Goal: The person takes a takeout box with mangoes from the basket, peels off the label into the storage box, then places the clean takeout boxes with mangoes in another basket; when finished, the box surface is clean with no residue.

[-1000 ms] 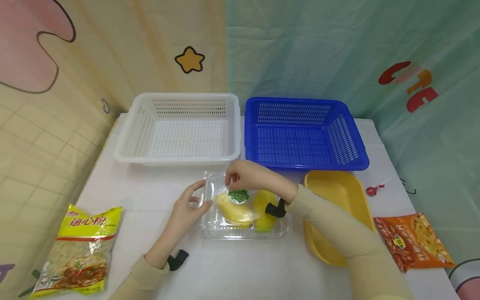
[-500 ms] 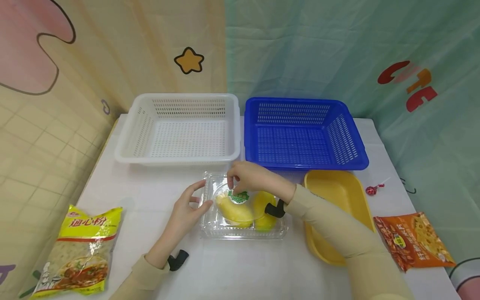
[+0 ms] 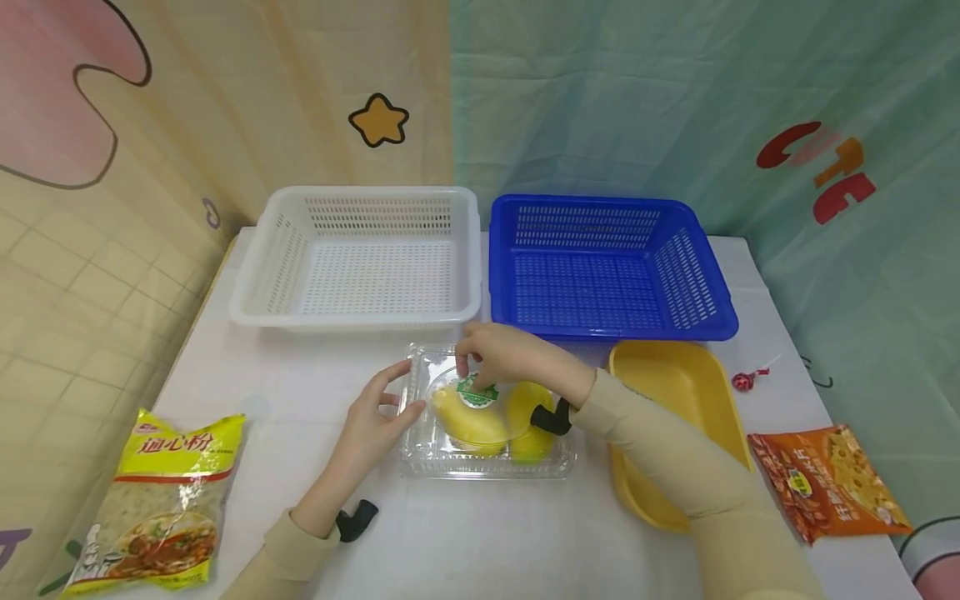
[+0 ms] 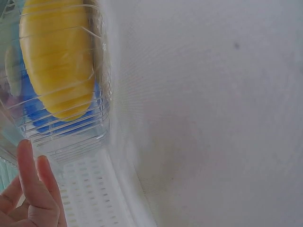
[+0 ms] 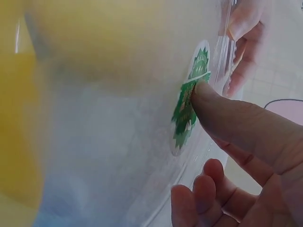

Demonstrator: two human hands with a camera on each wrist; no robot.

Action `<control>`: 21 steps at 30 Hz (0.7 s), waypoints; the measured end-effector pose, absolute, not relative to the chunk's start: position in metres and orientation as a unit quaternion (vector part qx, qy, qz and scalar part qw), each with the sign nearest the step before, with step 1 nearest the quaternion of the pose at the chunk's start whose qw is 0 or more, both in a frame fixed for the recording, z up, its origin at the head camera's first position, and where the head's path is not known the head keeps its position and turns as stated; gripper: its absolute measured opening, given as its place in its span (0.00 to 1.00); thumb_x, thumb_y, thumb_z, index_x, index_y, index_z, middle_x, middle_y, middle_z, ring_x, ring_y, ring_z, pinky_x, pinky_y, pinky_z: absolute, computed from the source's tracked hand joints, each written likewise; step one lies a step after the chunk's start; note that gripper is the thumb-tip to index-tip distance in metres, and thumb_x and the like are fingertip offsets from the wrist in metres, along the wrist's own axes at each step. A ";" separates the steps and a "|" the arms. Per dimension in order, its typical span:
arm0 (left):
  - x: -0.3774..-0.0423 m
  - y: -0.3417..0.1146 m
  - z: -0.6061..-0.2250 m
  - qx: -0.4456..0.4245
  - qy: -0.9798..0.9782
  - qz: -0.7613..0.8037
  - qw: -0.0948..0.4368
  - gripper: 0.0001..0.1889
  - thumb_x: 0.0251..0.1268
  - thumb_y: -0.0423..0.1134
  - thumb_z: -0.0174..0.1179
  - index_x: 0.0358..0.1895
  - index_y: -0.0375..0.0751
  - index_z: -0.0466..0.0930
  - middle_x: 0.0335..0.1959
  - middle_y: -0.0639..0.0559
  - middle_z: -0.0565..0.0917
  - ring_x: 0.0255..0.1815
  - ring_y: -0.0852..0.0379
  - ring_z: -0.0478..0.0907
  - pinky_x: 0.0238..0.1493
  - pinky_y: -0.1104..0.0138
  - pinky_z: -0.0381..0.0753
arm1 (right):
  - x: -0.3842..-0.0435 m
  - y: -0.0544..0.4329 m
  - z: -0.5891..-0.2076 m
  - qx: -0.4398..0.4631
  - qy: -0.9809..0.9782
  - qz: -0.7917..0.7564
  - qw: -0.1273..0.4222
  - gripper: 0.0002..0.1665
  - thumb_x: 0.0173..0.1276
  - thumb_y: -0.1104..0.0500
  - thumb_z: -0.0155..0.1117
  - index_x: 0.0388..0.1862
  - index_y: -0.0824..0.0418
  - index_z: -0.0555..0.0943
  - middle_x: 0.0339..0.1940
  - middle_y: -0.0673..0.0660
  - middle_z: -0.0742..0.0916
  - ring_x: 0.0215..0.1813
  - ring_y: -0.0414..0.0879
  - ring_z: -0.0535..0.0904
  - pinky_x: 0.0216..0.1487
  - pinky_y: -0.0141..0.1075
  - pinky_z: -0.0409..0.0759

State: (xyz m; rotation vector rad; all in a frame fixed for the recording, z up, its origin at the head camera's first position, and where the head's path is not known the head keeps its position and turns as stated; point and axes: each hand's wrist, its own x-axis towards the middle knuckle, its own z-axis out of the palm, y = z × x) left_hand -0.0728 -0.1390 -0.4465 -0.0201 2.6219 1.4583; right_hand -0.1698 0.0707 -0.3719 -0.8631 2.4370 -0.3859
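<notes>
A clear plastic clamshell box (image 3: 487, 468) with yellow, fruit-like items (image 3: 472, 425) inside sits on the table. My left hand (image 3: 377, 421) touches the box's left edge, thumb and index finger extended; the left wrist view shows fingers (image 4: 31, 175) at its corner. Over the lid is my right hand (image 3: 504, 352), its thumb (image 5: 227, 111) pressing a round green-and-white sticker (image 5: 182, 111). The remaining right fingers curl loosely beside the lid. A crease or raised strip crosses the sticker near the thumb tip.
Behind the box stand a white basket (image 3: 360, 319) and a blue basket (image 3: 615, 332). A yellow tray (image 3: 678, 392) lies partly under the right forearm. Further right are a wrapped lollipop (image 3: 744, 382) and an orange snack bag (image 3: 828, 483). A yellow-green food bag (image 3: 161, 500) lies left.
My right hand has shifted slightly right over the lid, its thumb coming onto the sticker. The left hand and the box have stayed in place.
</notes>
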 end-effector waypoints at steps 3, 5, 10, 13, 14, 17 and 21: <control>-0.073 -0.139 -0.446 -0.009 0.872 0.485 0.071 0.34 0.63 0.39 0.67 0.72 0.48 0.65 0.71 0.49 0.70 0.53 0.43 0.78 0.41 0.62 0.83 | -0.170 0.071 -0.372 -0.322 0.898 -0.140 0.264 0.09 0.58 0.59 0.75 0.33 0.48 0.83 0.41 0.50 0.79 0.45 0.46 0.73 0.43 0.35 0.76; -0.073 -0.139 -0.447 -0.010 0.871 0.486 0.072 0.34 0.63 0.39 0.67 0.72 0.49 0.65 0.72 0.49 0.70 0.53 0.44 0.78 0.40 0.63 0.83 | -0.170 0.070 -0.371 -0.326 0.897 -0.140 0.262 0.09 0.58 0.59 0.75 0.34 0.47 0.83 0.41 0.51 0.79 0.44 0.46 0.73 0.42 0.35 0.76; -0.074 -0.139 -0.447 -0.009 0.871 0.485 0.071 0.34 0.63 0.39 0.66 0.72 0.50 0.65 0.72 0.50 0.70 0.53 0.44 0.78 0.40 0.65 0.82 | -0.170 0.068 -0.372 -0.342 0.893 -0.142 0.256 0.09 0.59 0.59 0.74 0.37 0.47 0.84 0.40 0.51 0.79 0.43 0.46 0.74 0.40 0.33 0.75; -0.074 -0.139 -0.447 -0.009 0.872 0.484 0.072 0.34 0.63 0.39 0.66 0.72 0.50 0.65 0.72 0.50 0.70 0.53 0.44 0.78 0.41 0.65 0.82 | -0.169 0.066 -0.372 -0.353 0.890 -0.136 0.254 0.08 0.59 0.59 0.74 0.36 0.48 0.85 0.39 0.50 0.78 0.43 0.46 0.74 0.40 0.32 0.76; -0.074 -0.139 -0.448 -0.008 0.872 0.484 0.072 0.34 0.63 0.39 0.66 0.72 0.49 0.65 0.72 0.50 0.70 0.53 0.44 0.78 0.41 0.65 0.82 | -0.168 0.066 -0.371 -0.356 0.889 -0.134 0.254 0.08 0.59 0.59 0.74 0.35 0.48 0.85 0.39 0.50 0.78 0.43 0.46 0.74 0.40 0.32 0.76; -0.074 -0.139 -0.448 -0.008 0.871 0.486 0.073 0.34 0.63 0.39 0.66 0.72 0.49 0.65 0.72 0.49 0.70 0.53 0.43 0.77 0.41 0.65 0.81 | -0.168 0.065 -0.372 -0.362 0.888 -0.129 0.253 0.07 0.60 0.59 0.74 0.34 0.48 0.84 0.38 0.50 0.78 0.42 0.46 0.74 0.40 0.32 0.76; -0.073 -0.139 -0.448 -0.008 0.869 0.488 0.074 0.34 0.63 0.39 0.66 0.72 0.49 0.65 0.72 0.49 0.70 0.53 0.43 0.77 0.40 0.65 0.81 | -0.169 0.065 -0.374 -0.367 0.886 -0.127 0.254 0.07 0.60 0.59 0.74 0.34 0.48 0.84 0.38 0.50 0.78 0.42 0.45 0.75 0.40 0.32 0.76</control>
